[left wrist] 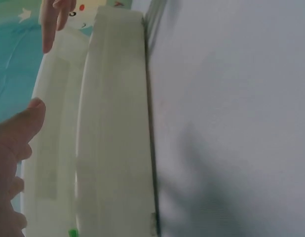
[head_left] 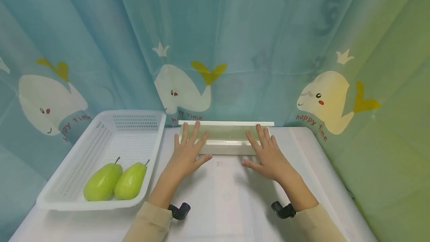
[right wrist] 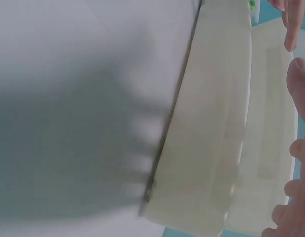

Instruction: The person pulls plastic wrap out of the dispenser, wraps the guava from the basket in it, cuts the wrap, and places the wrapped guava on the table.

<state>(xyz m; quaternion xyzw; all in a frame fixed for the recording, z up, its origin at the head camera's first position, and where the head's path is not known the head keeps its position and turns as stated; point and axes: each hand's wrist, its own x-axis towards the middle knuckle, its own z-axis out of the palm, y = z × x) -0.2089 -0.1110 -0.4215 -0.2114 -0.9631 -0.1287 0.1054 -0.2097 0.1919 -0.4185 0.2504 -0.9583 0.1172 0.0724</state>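
Observation:
At the back of the table stands a long, low whitish box [head_left: 231, 149]. Its hinged lid [head_left: 226, 124] is raised behind it. My left hand [head_left: 186, 156] spreads its fingers over the left part of this box. Over the right part, my right hand [head_left: 270, 156] spreads its fingers likewise, palm down. Neither hand grips anything; whether the fingertips touch the lid, I cannot tell. The left wrist view shows the box front [left wrist: 118, 123] close beside the left thumb [left wrist: 31, 118]. In the right wrist view the right thumb [right wrist: 299, 81] is near the lid. The box's contents are hidden.
A white perforated plastic basket [head_left: 156, 148] stands on the left, holding two green pears [head_left: 104, 182]. The white table [head_left: 225, 204] ends at a blue curtain [head_left: 255, 47] behind and a green one [head_left: 396, 160] on the right. Black wrist cameras [head_left: 181, 211] sit on both wrists.

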